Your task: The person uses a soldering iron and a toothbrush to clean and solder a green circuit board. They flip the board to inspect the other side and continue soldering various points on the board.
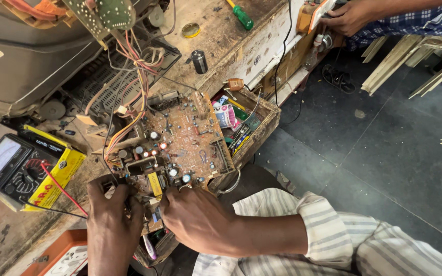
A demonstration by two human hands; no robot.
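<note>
Where a worn, scratched wooden counter (216,36) runs diagonally beside a dark grey tiled floor (384,153), a brown circuit board (180,140) lies at the counter's near edge, crowded with small parts and fed by a bundle of red, orange and yellow wires (138,71). An open wooden drawer (267,120) juts from the counter's floor-side edge, just beside the board; it holds a pink packet, pens and small tools. On the counter's left side sits a black meter (8,166) in a yellow box, with red and black leads (60,191) running toward the hands. A green-handled screwdriver (240,15) lies near the far edge.

The left hand (111,220) rests at the board's near left corner, fingers curled shut around the leads' tips. The right hand (195,217), in a striped sleeve, touches the board's near edge with fingers bent down together; what they grip cannot be told. At the far corner, another person's hand (346,18) holds an orange device.
</note>
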